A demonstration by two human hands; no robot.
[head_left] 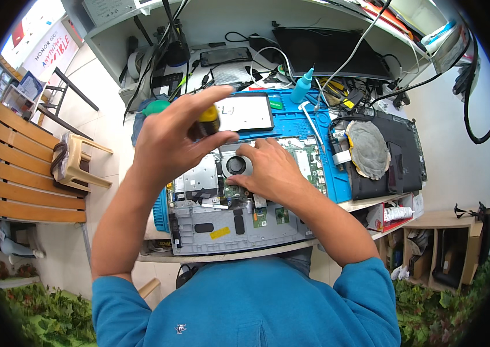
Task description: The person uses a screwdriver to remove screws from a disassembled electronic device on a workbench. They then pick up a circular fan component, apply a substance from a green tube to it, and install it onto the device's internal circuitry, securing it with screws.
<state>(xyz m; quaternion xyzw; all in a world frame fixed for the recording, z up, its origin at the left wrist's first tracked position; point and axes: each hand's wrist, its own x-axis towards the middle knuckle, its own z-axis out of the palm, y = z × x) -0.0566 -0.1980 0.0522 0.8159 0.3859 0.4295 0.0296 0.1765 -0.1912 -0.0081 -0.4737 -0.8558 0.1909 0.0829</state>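
An opened grey laptop chassis [206,222] with exposed boards lies on a blue repair mat [337,179]. My left hand [178,124] is raised over its upper left, gripping a yellow-and-black screwdriver [209,120] whose shaft points down toward the inside of the laptop. My right hand [265,170] rests on the round cooling fan [235,165], thumb and fingers curled around its edge. A white-faced panel with a black border [248,113] lies behind the laptop, and a light blue squeeze bottle [302,87] stands at the back of the mat.
A dark laptop part [401,156] with a grey disc [367,150] lies at right. Behind are a black screen [331,52], cables and clutter on the white desk [112,29]. A wooden bench [25,156] and stool [80,159] are left. Another person's leg [16,246] shows far left.
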